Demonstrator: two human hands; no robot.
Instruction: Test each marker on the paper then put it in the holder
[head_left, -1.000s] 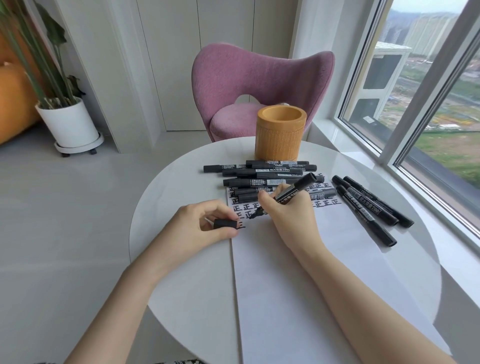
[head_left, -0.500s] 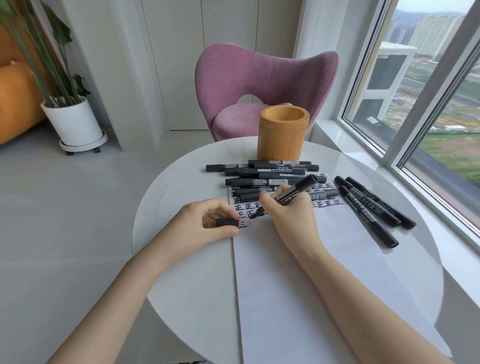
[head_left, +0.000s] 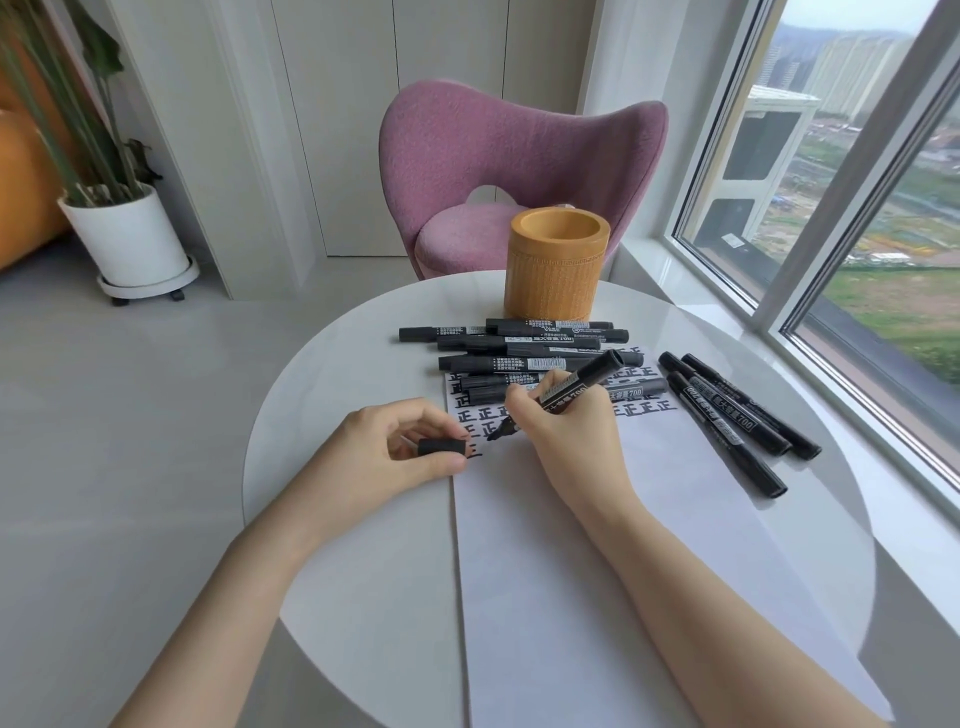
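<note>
My right hand (head_left: 569, 434) grips an uncapped black marker (head_left: 576, 387), its tip down on the white paper (head_left: 597, 545) among rows of black written characters. My left hand (head_left: 387, 457) pinches the marker's black cap (head_left: 441, 447) at the paper's left edge. A pile of several black markers (head_left: 524, 345) lies across the paper's far end. Three more markers (head_left: 737, 415) lie to the right. The round wooden holder (head_left: 557, 265) stands behind the pile, and I see nothing in it.
All this sits on a round white table (head_left: 343, 519). A pink chair (head_left: 519, 171) stands behind it. A window (head_left: 857, 171) runs along the right side. A potted plant (head_left: 124, 228) stands on the floor at the far left.
My right hand keeps the marker tip on the paper with only small shifts. My left hand stays put with the cap.
</note>
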